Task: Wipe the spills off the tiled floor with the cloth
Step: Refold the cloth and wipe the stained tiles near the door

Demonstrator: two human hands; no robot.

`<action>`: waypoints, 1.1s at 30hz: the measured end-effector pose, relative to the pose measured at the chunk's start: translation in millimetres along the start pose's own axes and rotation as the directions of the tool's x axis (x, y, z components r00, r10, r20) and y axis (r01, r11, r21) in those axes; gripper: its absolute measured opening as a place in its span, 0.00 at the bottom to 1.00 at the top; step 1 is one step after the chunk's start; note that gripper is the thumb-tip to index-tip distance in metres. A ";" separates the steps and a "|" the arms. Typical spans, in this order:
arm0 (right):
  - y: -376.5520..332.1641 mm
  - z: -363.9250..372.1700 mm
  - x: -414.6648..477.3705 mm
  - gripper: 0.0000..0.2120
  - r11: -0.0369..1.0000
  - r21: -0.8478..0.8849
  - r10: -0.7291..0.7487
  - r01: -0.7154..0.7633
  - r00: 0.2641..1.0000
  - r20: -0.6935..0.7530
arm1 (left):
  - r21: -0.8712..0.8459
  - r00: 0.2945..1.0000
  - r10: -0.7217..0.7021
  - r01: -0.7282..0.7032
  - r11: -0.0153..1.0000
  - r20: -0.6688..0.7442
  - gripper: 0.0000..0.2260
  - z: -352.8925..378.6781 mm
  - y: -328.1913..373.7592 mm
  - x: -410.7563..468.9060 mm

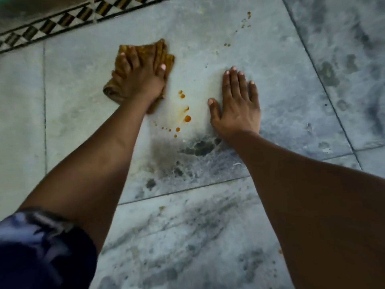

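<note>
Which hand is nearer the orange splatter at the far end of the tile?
Right. The right hand lies flat on the tile, straight back from the splatter; the left hand presses the cloth farther off, back and to its left.

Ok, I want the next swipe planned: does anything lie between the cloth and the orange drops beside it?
Nothing visible does. The brown cloth, pressed under the left hand, lies just left of the orange drops, only bare tile between. The right hand rests flat on the tile beyond them.
</note>
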State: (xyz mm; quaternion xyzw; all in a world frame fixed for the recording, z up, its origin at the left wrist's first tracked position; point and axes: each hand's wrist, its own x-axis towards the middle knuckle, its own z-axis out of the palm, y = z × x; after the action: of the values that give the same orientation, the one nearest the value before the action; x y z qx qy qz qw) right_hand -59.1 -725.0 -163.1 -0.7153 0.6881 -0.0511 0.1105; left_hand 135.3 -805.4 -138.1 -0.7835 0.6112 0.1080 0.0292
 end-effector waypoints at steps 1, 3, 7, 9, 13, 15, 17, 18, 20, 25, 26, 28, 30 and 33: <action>0.3 -0.4 0.1 0.33 1.000 0.002 0.004 -0.004 1.000 0.000 | 0.000 1.000 0.022 -0.022 1.000 -0.010 0.25 2.2 10.2 -3.8; 1.4 -1.0 -0.3 0.33 1.000 0.005 0.007 -0.007 1.000 -0.011 | 0.018 0.991 0.136 -0.136 0.991 -0.015 0.24 10.1 22.3 -24.1; 0.1 -1.3 -0.7 0.33 1.000 0.009 0.002 -0.002 1.000 -0.010 | 0.088 0.951 0.308 -0.308 0.947 0.009 0.25 16.1 2.2 -57.7; 0.6 0.0 -0.4 0.33 1.000 0.001 0.003 -0.003 1.000 -0.013 | 0.051 0.964 0.263 -0.264 0.963 0.030 0.25 9.6 0.0 -41.1; 1.2 0.5 -0.2 0.33 1.000 0.003 0.000 0.000 1.000 -0.027 | -0.036 0.986 0.165 -0.164 0.986 0.027 0.24 4.9 23.7 -21.0; 0.8 0.8 0.0 0.33 1.000 0.004 -0.003 0.003 1.000 -0.029 | 0.019 0.973 0.232 -0.232 0.972 0.008 0.24 12.6 22.7 -43.9; 0.6 1.5 0.7 0.33 1.000 0.005 -0.007 0.007 0.999 -0.032 | 0.076 0.942 0.336 -0.335 0.939 0.005 0.25 19.5 10.0 -69.6; 1.2 1.9 0.4 0.33 1.000 0.005 -0.002 0.003 0.999 -0.035 | 0.083 0.932 0.361 -0.361 0.929 0.012 0.25 21.0 4.3 -71.9; 2.4 2.4 0.8 0.33 1.000 0.000 -0.004 0.004 0.999 -0.035 | 0.048 0.950 0.310 -0.311 0.949 0.013 0.25 14.9 3.5 -53.0; 2.3 3.8 0.8 0.33 1.000 -0.005 -0.002 0.001 0.999 -0.039 | -0.022 0.988 0.156 -0.156 0.988 0.018 0.24 10.8 37.1 -29.2; 2.3 3.3 1.3 0.33 1.000 0.002 -0.006 0.006 0.999 -0.041 | 0.011 0.983 0.186 -0.186 0.983 0.005 0.24 15.7 41.1 -46.6; 1.5 1.3 0.9 0.33 1.000 0.014 -0.012 0.012 0.999 -0.042 | 0.077 0.960 0.279 -0.278 0.957 -0.006 0.24 24.5 31.9 -91.0; 1.3 0.7 0.3 0.32 1.000 0.022 -0.014 0.016 0.999 -0.046 | 0.103 0.943 0.332 -0.331 0.938 0.004 0.24 29.4 3.7 -119.6; 2.1 2.4 -0.3 0.32 1.000 0.030 -0.005 0.007 0.999 -0.053 | 0.080 0.978 0.205 -0.207 0.975 0.033 0.25 20.1 -25.5 -101.1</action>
State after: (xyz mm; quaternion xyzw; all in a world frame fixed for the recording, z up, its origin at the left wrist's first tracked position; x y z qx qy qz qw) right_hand -60.6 -724.6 -165.9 -0.7141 0.6877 -0.0806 0.1029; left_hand 134.0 -699.3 -139.1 -0.7125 0.6929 0.0946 0.0581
